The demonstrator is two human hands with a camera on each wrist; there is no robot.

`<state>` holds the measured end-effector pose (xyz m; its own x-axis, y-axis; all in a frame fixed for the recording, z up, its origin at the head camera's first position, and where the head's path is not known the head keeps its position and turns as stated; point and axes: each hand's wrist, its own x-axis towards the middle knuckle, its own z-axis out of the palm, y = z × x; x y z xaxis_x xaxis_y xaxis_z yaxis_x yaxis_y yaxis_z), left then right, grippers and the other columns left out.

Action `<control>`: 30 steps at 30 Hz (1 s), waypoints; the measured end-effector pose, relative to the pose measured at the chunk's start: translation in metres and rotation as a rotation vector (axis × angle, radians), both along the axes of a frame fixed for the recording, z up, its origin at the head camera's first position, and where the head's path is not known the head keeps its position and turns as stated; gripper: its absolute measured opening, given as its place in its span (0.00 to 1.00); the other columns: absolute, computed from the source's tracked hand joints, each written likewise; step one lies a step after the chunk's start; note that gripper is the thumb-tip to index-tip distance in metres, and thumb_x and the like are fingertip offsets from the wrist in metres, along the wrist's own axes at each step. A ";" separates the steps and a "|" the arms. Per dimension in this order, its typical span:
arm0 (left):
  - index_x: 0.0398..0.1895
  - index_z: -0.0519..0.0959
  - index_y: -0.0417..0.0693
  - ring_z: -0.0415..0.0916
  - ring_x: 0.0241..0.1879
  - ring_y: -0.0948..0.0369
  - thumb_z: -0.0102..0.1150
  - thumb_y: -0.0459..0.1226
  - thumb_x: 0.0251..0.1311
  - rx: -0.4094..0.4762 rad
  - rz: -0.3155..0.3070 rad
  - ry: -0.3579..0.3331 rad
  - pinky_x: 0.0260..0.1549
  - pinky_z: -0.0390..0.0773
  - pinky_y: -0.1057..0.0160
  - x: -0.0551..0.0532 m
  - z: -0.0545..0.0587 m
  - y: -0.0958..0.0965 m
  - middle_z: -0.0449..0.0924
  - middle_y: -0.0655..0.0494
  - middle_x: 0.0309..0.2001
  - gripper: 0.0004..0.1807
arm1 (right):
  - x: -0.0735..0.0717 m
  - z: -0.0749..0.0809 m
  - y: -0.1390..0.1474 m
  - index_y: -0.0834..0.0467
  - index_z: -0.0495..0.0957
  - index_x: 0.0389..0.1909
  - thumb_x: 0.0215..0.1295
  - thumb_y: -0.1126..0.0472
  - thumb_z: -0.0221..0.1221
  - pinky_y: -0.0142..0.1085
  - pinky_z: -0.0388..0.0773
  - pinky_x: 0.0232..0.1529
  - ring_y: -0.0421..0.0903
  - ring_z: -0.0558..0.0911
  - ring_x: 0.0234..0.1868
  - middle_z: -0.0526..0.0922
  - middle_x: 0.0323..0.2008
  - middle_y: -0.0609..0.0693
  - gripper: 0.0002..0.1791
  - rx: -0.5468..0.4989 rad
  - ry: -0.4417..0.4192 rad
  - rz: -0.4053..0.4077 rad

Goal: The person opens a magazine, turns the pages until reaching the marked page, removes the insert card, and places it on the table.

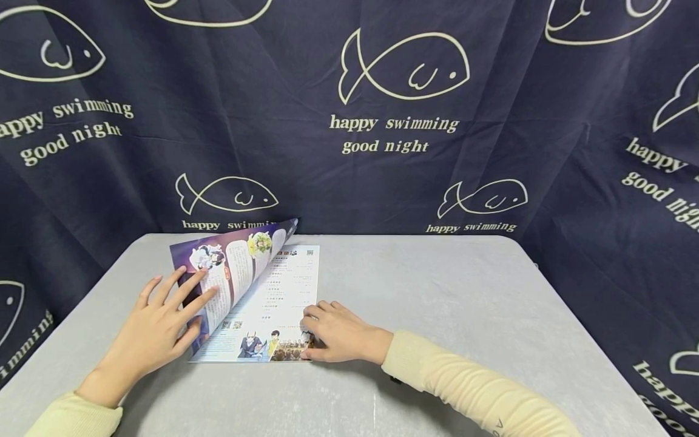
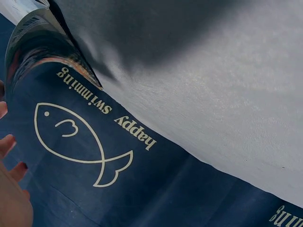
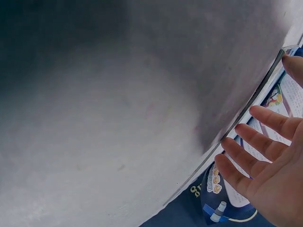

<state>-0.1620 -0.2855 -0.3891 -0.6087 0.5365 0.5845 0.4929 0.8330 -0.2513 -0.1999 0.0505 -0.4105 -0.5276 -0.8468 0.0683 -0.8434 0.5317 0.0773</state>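
Note:
A magazine (image 1: 292, 279) lies on the table with a purple-blue leaf (image 1: 237, 267) lifted and curling over to the left. White text panels and small cartoon figures are printed on that leaf. My left hand (image 1: 155, 331), fingers spread and fairly straight, lies against the leaf's left side. At the lower right corner of the white printed page, my right hand (image 1: 344, 334) rests with its fingers along the edge. The left wrist view shows curved pages (image 2: 40, 45) beside a few of my left fingertips (image 2: 7, 144). In the right wrist view, extended right fingers (image 3: 255, 137) overlap the magazine's edge.
The grey table (image 1: 448, 297) extends to both sides of the magazine and toward me. Behind it hangs a dark blue curtain (image 1: 306, 170) printed with white fish outlines and lettering, which also surrounds the table's sides.

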 end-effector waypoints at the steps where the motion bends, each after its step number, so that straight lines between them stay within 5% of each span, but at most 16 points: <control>1: 0.55 0.73 0.54 0.55 0.63 0.42 0.24 0.56 0.64 0.001 0.008 -0.005 0.55 0.52 0.39 0.000 -0.001 0.000 0.65 0.45 0.63 0.31 | 0.000 0.000 0.000 0.51 0.71 0.52 0.60 0.34 0.47 0.40 0.71 0.52 0.44 0.72 0.52 0.72 0.55 0.47 0.28 0.000 -0.002 0.000; 17: 0.55 0.72 0.49 0.62 0.51 0.33 0.28 0.67 0.55 0.026 0.092 0.039 0.48 0.57 0.36 0.000 -0.006 0.001 0.65 0.35 0.59 0.40 | 0.001 0.002 -0.001 0.50 0.70 0.53 0.55 0.28 0.46 0.42 0.70 0.54 0.44 0.71 0.53 0.71 0.56 0.47 0.35 0.015 -0.029 -0.013; 24: 0.56 0.70 0.52 0.59 0.54 0.32 0.24 0.68 0.55 0.030 0.130 0.015 0.48 0.56 0.36 -0.001 -0.005 0.000 0.61 0.34 0.60 0.40 | 0.001 0.003 -0.001 0.50 0.71 0.53 0.55 0.28 0.47 0.40 0.70 0.53 0.44 0.71 0.52 0.72 0.55 0.47 0.36 0.017 -0.014 -0.005; 30: 0.56 0.71 0.51 0.57 0.58 0.37 0.22 0.64 0.59 0.015 0.104 0.004 0.49 0.56 0.37 0.001 -0.004 0.001 0.61 0.39 0.63 0.38 | 0.002 0.004 -0.002 0.50 0.72 0.52 0.55 0.29 0.47 0.41 0.70 0.54 0.44 0.72 0.52 0.73 0.55 0.47 0.35 0.022 -0.014 -0.005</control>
<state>-0.1611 -0.2847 -0.3931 -0.6586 0.4617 0.5942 0.4026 0.8833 -0.2402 -0.1980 0.0486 -0.4064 -0.5325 -0.8454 0.0424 -0.8418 0.5341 0.0777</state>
